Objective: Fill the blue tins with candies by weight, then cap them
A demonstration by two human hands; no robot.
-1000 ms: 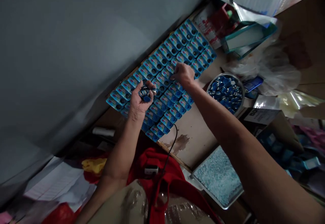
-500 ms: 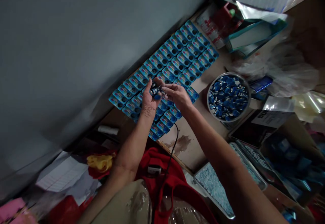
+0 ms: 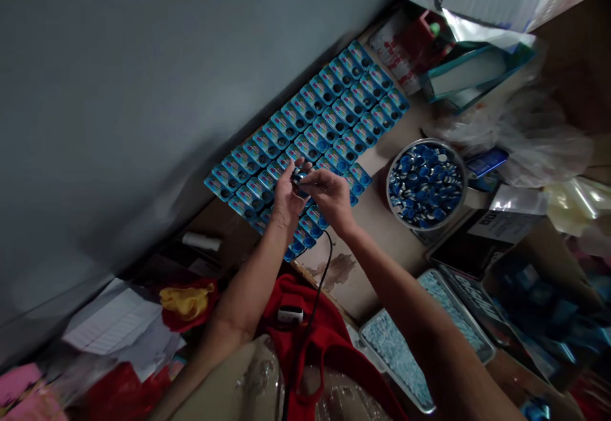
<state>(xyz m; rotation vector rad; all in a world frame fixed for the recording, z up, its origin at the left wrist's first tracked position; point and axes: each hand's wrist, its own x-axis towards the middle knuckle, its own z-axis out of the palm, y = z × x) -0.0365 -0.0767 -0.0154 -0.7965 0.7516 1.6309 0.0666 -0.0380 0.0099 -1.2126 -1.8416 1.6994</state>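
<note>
Small shiny round discs [image 3: 298,173], blue and silver, lie in the cupped palm of my left hand [image 3: 286,193], its fingers curled up around them. My right hand [image 3: 333,197] reaches in from the right. Its thumb and fingers are pinched together on a disc at the left palm. Both hands are just above rows of blue rectangular blister-like packs [image 3: 312,100] with printed labels. Many packs show a dark round spot at one end; those nearest me show a bright blue circle. My hands hide some of the packs.
A round tub [image 3: 389,195] full of blue and silver discs stands right of the packs. Nearer me is a clear tray [image 3: 432,403] of pale blue bits. A black cable [image 3: 329,259] crosses the table edge. Boxes and plastic bags [image 3: 539,135] crowd the right; a grey wall [image 3: 119,90] borders the left.
My right hand has moved slightly down and left, closer over the left palm. My left hand has shifted a little down and right, and its fingers curl more around the discs.
</note>
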